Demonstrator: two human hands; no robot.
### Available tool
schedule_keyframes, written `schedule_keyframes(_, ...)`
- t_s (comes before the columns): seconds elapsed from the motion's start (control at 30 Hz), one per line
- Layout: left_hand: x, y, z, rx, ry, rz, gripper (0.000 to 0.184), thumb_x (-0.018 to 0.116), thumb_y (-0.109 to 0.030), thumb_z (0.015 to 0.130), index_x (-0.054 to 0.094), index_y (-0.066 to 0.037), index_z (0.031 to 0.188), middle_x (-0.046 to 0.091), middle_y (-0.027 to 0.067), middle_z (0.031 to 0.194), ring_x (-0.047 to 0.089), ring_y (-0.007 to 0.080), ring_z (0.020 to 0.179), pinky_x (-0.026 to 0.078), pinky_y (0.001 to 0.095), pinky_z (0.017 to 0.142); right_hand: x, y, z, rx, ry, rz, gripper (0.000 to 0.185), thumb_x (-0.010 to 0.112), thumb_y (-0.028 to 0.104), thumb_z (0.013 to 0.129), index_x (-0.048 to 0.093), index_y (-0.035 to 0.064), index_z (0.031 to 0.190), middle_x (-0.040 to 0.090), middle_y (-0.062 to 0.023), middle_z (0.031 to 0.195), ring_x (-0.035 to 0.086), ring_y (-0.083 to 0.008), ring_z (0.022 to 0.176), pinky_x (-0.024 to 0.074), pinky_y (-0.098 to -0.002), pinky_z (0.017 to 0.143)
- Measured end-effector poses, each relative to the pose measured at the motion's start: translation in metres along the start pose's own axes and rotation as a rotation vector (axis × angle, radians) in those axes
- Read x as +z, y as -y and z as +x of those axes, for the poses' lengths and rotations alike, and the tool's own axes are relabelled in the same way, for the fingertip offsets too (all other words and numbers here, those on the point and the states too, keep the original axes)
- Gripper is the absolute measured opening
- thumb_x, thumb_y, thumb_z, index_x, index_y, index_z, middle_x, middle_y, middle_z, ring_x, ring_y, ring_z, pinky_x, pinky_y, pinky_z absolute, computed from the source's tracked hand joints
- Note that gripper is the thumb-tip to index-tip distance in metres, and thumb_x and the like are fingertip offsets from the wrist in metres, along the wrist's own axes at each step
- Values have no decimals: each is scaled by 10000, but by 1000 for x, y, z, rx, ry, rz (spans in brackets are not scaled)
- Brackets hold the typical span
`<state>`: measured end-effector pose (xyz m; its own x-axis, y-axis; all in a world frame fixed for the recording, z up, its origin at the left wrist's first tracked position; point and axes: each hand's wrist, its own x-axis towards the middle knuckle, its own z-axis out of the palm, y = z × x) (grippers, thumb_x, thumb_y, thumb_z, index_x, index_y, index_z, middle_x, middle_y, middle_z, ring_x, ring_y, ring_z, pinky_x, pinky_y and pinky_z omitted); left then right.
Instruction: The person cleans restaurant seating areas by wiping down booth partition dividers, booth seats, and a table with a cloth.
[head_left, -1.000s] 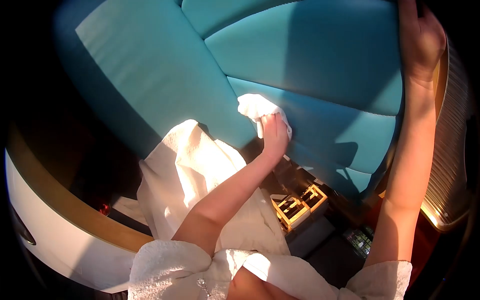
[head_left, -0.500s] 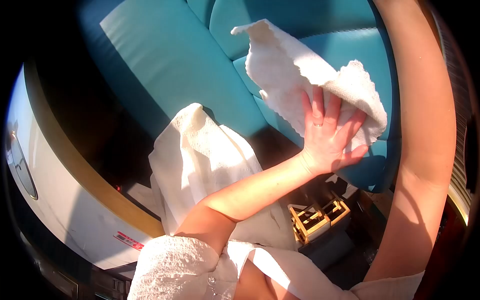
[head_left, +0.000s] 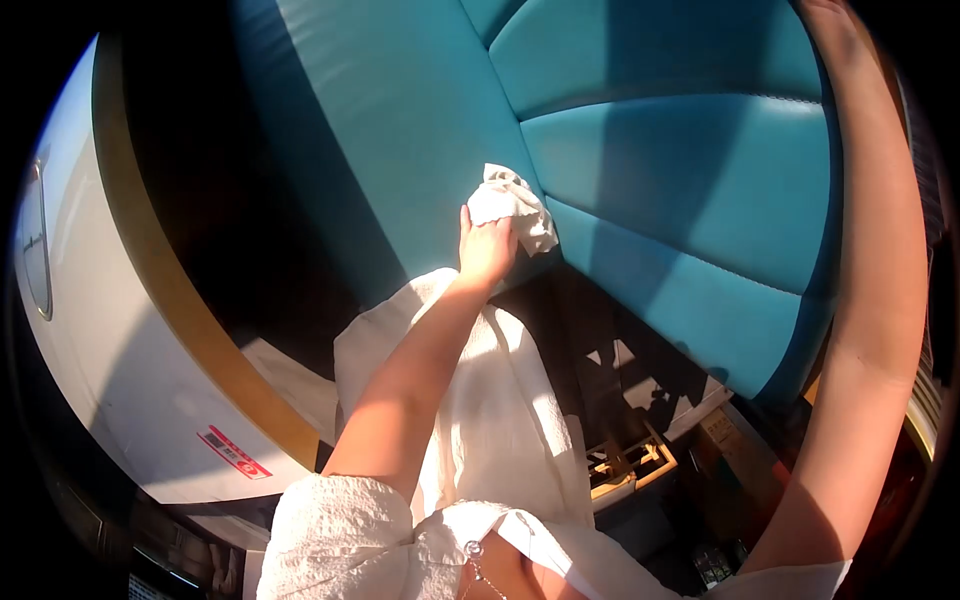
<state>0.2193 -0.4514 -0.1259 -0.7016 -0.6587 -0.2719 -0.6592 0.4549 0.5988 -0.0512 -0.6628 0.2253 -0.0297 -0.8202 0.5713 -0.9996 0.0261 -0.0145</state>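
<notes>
My left hand [head_left: 487, 250] is closed on a bunched white cloth [head_left: 510, 200]. It presses the cloth to the turquoise padded bench [head_left: 400, 120], by the front end of the seam between seat and backrest [head_left: 690, 170]. The cloth hides some of my fingertips. My right arm reaches up along the right side, past the backrest's outer edge. Only a bit of my right hand [head_left: 828, 8] shows at the top border, and its fingers are out of sight.
A white table [head_left: 150, 350] with a gold edge and a red-and-white sticker stands at the left. Below the backrest's end are a yellow wooden rack [head_left: 630, 475] and a cardboard box [head_left: 735, 440] on the dark floor. My white skirt [head_left: 490, 400] hangs near the seat's front.
My left hand has moved left from the backrest to the seat seam. The cloth, spread out under open fingers before, is now bunched in it. The view has shifted somewhat.
</notes>
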Motion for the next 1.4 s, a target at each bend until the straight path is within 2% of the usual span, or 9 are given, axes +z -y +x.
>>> schedule_keyframes(0.13, -60, -4, -36, -98, 30, -48, 283, 550, -279, 830, 588, -77, 1024, 609, 101, 1015, 554, 262, 1005, 306, 477, 996, 9, -11, 0, -120, -29, -81, 242, 502, 237, 872, 575, 53, 1011, 628, -142, 936, 594, -292, 901, 455, -358, 787)
schedule_keyframes(0.23, -133, -7, -66, -125, 103, -84, 317, 569, -289, 824, 588, -64, 1047, 605, 98, 1055, 563, 265, 992, 340, 453, 966, 32, -43, -4, 11, 493, -1039, 188, 522, 202, 882, 644, 60, 897, 649, -108, 873, 609, -256, 780, 489, -313, 754)
schedule_keyframes(0.33, -203, 21, -87, -110, -181, 154, 407, 587, -309, 818, 542, -99, 1163, 435, 146, 1300, 392, 301, 1224, 254, 459, 1032, 7, 60, -52, 173, -528, 157, 226, 530, 208, 850, 573, 53, 1009, 616, -146, 977, 569, -294, 958, 439, -359, 824)
schedule_keyframes(0.6, -329, 183, -100, -412, -599, 770, 654, 510, -466, 851, 295, -137, 1375, 262, 161, 1424, 225, 360, 1317, 199, 488, 1057, 144, 190, -369, 728, 558, 329, 457, 572, 305, 830, 466, 129, 1238, 400, -129, 1312, 417, -324, 1167, 354, -427, 960)
schedule_keyframes(0.7, -331, 200, -107, -439, -579, 721, 710, 493, -521, 847, 258, -137, 1396, 244, 170, 1434, 201, 357, 1330, 180, 485, 1064, 163, 187, -420, 304, 662, 219, 584, 597, 368, 796, 404, 198, 1320, 306, -97, 1406, 271, -289, 1301, 240, -455, 1048)
schedule_keyframes(0.83, -331, 206, -106, -348, -622, 711, 699, 499, -533, 841, 298, -142, 1384, 260, 175, 1430, 217, 353, 1328, 171, 453, 1073, 196, 132, -449, -97, 629, 37, 461, 495, 137, 858, 413, 153, 1312, 364, -65, 1386, 370, -254, 1259, 329, -384, 1020)
schedule_keyframes(1.07, -332, 196, -106, -341, -596, 661, 637, 506, -486, 855, 337, -153, 1371, 254, 196, 1427, 209, 338, 1334, 190, 421, 1065, 231, 231, -434, 640, 256, 94, 338, 494, 43, 824, 512, 7, 1160, 433, -165, 1294, 380, -371, 1213, 288, -476, 1020)
schedule_keyframes(1.23, -336, 207, -108, -266, -598, 671, 624, 533, -500, 836, 392, -158, 1338, 278, 215, 1409, 228, 354, 1323, 198, 432, 1063, 188, 377, -472, 231, 494, 639, 374, 527, 111, 748, 577, 77, 1116, 503, -75, 1242, 443, -265, 1173, 372, -391, 972)
schedule_keyframes(1.4, -335, 205, -100, -282, -620, 659, 622, 517, -525, 833, 404, -168, 1330, 283, 198, 1412, 230, 352, 1322, 187, 434, 1068, 178, 324, -461, 200, 387, 846, 209, 547, 66, 716, 636, 82, 904, 600, -42, 1003, 542, -220, 916, 441, -345, 827)
